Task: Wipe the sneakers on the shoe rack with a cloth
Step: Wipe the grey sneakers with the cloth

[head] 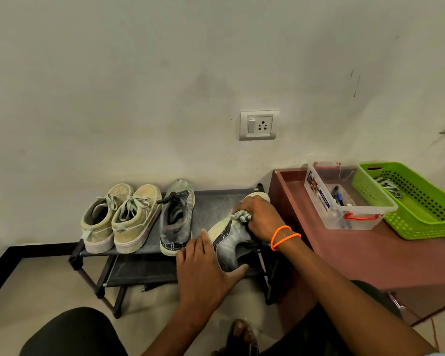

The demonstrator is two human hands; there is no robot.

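A grey sneaker (230,244) lies tipped on its side at the right end of the black shoe rack (213,201), its pale sole turned left. My left hand (206,268) grips its heel end, thumb under and fingers over. My right hand (258,217) clutches a bunched light cloth (240,216) and presses it onto the shoe's side near the sole. The matching grey sneaker (176,219) stands upright mid-rack. A pair of beige sneakers (118,218) stands at the left end.
A brown low table (370,255) adjoins the rack on the right, holding a clear plastic box (344,199) and a green basket (411,199). A wall socket (259,125) is above. My knees and a sandalled foot are at the bottom.
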